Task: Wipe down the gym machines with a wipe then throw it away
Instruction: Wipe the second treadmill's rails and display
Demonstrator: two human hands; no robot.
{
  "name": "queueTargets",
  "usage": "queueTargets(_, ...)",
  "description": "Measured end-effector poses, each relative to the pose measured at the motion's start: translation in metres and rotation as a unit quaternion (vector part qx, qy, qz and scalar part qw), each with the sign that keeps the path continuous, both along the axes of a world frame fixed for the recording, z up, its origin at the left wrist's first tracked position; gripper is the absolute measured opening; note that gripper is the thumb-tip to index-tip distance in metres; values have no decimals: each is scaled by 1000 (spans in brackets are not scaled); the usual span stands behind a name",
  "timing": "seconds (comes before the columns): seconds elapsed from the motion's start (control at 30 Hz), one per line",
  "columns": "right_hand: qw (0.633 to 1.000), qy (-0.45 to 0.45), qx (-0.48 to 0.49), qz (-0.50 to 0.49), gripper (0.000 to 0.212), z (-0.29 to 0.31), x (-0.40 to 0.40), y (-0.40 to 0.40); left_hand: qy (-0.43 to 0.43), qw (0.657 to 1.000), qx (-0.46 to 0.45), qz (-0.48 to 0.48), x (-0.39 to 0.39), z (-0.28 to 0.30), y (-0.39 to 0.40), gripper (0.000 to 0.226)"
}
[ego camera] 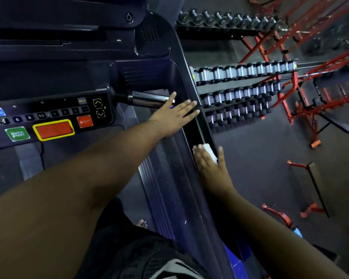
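Note:
I stand on a treadmill, whose dark right side rail (196, 128) runs from the console toward me. My right hand (212, 168) lies flat on the rail with straight fingers and presses a folded white wipe (210, 151) against it. My left hand (174, 115) reaches across with fingers stretched out and rests on the rail farther up, just past a chrome handgrip (147, 97). The console panel (48, 117) with red, green and arrow buttons sits to the left.
Beyond the rail to the right stand tiered racks of dumbbells (242, 93) and red metal frames (310, 57) on dark rubber floor. A black bench (318, 188) with red feet is at the lower right. My bare toes (141, 223) show on the treadmill deck.

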State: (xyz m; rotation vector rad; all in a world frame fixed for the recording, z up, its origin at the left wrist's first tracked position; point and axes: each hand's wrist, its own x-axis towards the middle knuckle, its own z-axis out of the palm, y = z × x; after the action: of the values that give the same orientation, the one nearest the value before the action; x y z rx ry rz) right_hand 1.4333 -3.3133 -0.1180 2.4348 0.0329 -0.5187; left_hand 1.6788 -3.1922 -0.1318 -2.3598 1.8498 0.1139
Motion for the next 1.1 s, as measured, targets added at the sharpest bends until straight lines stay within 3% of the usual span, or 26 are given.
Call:
queueTargets(0.13,990,70,-108,63,65,-6,40,9,3,1000,6,23,-16,1,-4,106)
queueTargets(0.3,951,231,-164,126,68,-32,-13,13,4,999,-10,35,-36,-5,-2,102)
queueTargets(0.37,956,213,-152,135,64,-25,-21,13,4,999,-18,45,-46,-8,-1,104)
queueTargets(0.5,989,73,-107,76,71,0,-8,9,-1,999,2,50,-65,1,-1,101)
queueTargets(0.67,995,-58,52,-58,80,1,-71,9,-8,998,0,61,-87,3,-9,99)
queueTargets(0.77,995,-46,59,-71,79,-4,-119,13,-7,997,0,74,-102,1,-8,102)
queueTargets(0.9,999,-14,-8,-30,73,2,-95,14,-2,996,4,91,-119,2,-8,102)
queueTargets(1.1,968,159,-152,119,66,-10,-116,23,4,996,12,93,-152,-4,-2,100)
